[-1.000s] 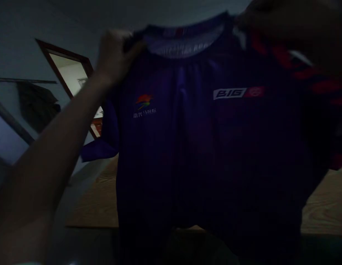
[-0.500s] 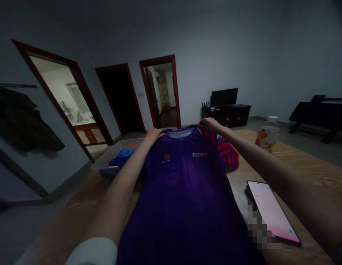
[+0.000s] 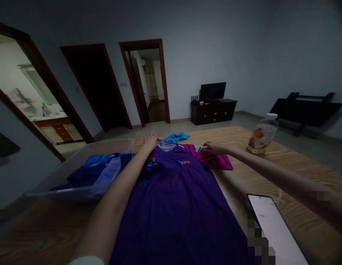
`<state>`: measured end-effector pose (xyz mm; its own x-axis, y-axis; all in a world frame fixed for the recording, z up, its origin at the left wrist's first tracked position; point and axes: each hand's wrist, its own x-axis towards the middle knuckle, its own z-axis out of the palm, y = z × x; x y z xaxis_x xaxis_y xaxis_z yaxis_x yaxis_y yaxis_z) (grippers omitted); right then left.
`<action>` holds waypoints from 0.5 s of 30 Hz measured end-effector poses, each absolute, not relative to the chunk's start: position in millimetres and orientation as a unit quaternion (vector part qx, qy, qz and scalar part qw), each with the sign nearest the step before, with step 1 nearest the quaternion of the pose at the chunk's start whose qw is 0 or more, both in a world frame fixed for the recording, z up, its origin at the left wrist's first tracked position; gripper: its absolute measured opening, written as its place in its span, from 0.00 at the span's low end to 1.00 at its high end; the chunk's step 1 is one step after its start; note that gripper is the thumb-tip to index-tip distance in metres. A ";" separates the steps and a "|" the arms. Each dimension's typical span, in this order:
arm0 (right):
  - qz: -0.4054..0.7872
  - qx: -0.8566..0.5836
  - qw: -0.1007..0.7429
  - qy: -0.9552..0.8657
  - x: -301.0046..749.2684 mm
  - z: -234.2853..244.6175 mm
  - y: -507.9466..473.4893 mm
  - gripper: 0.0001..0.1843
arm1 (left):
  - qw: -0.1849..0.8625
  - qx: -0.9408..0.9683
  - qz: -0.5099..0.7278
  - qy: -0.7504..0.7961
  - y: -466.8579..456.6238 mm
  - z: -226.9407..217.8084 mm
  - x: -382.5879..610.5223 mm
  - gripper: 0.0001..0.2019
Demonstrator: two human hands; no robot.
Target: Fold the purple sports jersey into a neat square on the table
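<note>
A purple shirt [image 3: 176,198] lies spread front-up on the wooden table [image 3: 295,162], collar away from the person; on its chest sit a small orange-and-green badge with pale lettering beneath and a white-and-red strip, both too small to read in this dim view. The left hand [image 3: 150,141] rests on the shirt's shoulder by the collar, fingers bent down onto the cloth; whether it pinches the fabric cannot be told. The right hand [image 3: 213,148] lies flat and open on the shirt's red-striped sleeve [image 3: 215,160], pressing rather than gripping. Left of the shirt, touching its edge, stands a clear plastic bin [image 3: 77,162] with blue clothes [image 3: 96,171] inside; just beyond the collar lies a light blue cloth [image 3: 175,137]. Right of the shirt, near its hem, a phone [image 3: 276,230] lies face-up, screen lit pale pink; further right stands a bottle [image 3: 262,137] whose label shows orange fruit, its wording unreadable.
</note>
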<state>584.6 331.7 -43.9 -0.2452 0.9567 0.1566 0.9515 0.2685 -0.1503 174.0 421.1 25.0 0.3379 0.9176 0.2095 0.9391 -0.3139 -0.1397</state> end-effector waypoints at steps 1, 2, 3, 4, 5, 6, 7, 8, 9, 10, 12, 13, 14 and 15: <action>0.018 -0.611 0.084 -0.787 593.9 -54.4 323.8 0.23 | 0.112 -0.822 -0.054 -0.555 418.7 18.1 185.3 0.21; 0.023 -0.619 0.069 -0.782 602.5 -63.4 317.0 0.25 | 0.103 -0.840 -0.060 -0.530 415.4 11.4 198.7 0.20; 0.024 -0.629 0.060 -0.775 610.3 -70.9 311.5 0.27 | 0.090 -0.861 -0.062 -0.498 411.4 4.5 213.7 0.20; 0.023 -0.639 0.054 -0.767 617.3 -76.7 307.4 0.29 | 0.074 -0.882 -0.060 -0.462 407.0 -2.7 229.7 0.21; 0.019 -0.651 0.053 -0.757 623.5 -80.9 304.7 0.30 | 0.057 -0.900 -0.054 -0.428 402.4 -10.6 245.8 0.22; 0.014 -0.663 0.054 -0.746 629.1 -83.6 303.2 0.30 | 0.039 -0.915 -0.046 -0.400 398.0 -19.1 261.0 0.22; 0.009 -0.675 0.058 -0.736 634.0 -84.9 302.7 0.28 | 0.022 -0.924 -0.036 -0.380 394.1 -28.1 274.3 0.23; 0.003 -0.685 0.064 -0.726 638.4 -85.0 302.9 0.25 | 0.008 -0.928 -0.029 -0.370 391.0 -37.3 285.0 0.24; -0.001 -0.693 0.073 -0.717 642.4 -84.1 303.3 0.22 | -0.004 -0.928 -0.024 -0.371 388.8 -46.3 292.7 0.26; -0.002 -0.700 0.084 -0.709 646.2 -82.2 303.9 0.18 | -0.013 -0.926 -0.023 -0.378 387.6 -54.7 297.4 0.28; 0.008 -0.708 0.109 -0.698 652.9 -75.8 304.3 0.13 | -0.027 -0.916 -0.034 -0.399 387.7 -68.5 298.7 0.32; 0.019 -0.710 0.125 -0.693 656.0 -71.4 304.0 0.12 | -0.033 -0.912 -0.045 -0.407 388.6 -73.6 296.7 0.34; 0.033 -0.711 0.142 -0.688 658.8 -66.0 303.3 0.12 | -0.041 -0.909 -0.056 -0.411 389.8 -77.5 293.7 0.35; 0.048 -0.710 0.162 -0.683 661.0 -59.7 302.6 0.12 | -0.050 -0.907 -0.066 -0.413 391.3 -80.3 290.6 0.35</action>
